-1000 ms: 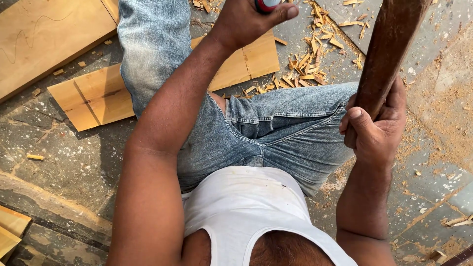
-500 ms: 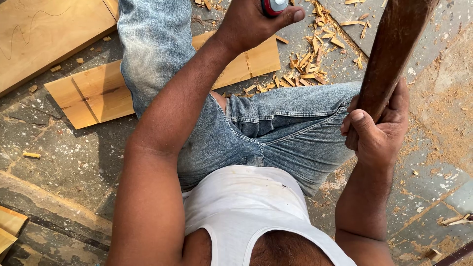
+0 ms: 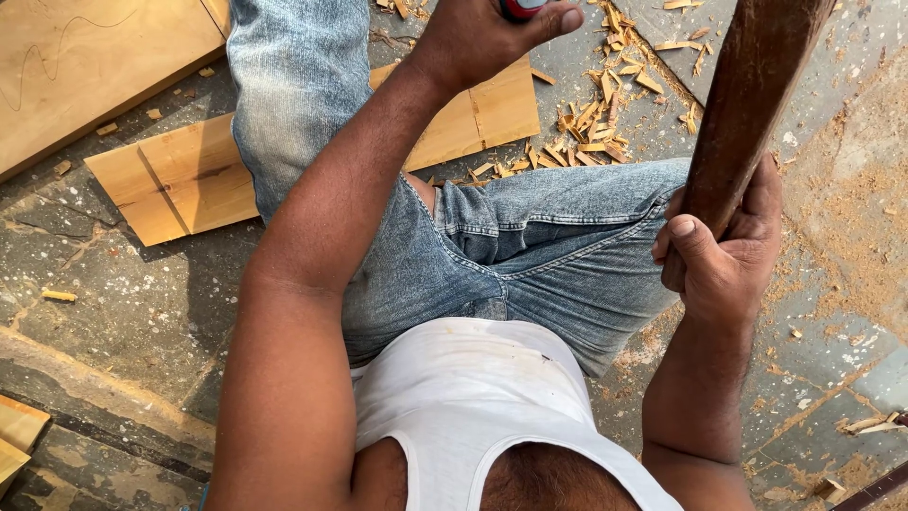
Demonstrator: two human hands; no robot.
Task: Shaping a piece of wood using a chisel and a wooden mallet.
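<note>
Wooden handle (image 3: 747,104): dark, thick, raised at a slant beside the seated person's right knee. Right hand (image 3: 728,255) wraps it low down, fingers fully closed, thumb laid across the front, a hold suited to swinging. Left hand (image 3: 482,38) is shut around a red-handled tool (image 3: 522,8), mostly cut off at the top edge. Light plank (image 3: 199,175) lies under the jeans-clad leg (image 3: 293,85), seemingly pinned. Wood chips (image 3: 596,123) litter the stone floor (image 3: 123,312).

We count two hands: our left hand (image 3: 492,38) grips one red-tipped tool (image 3: 522,8), our right hand (image 3: 724,251) one dark wooden handle (image 3: 747,104); two boards lie left of them.
</note>
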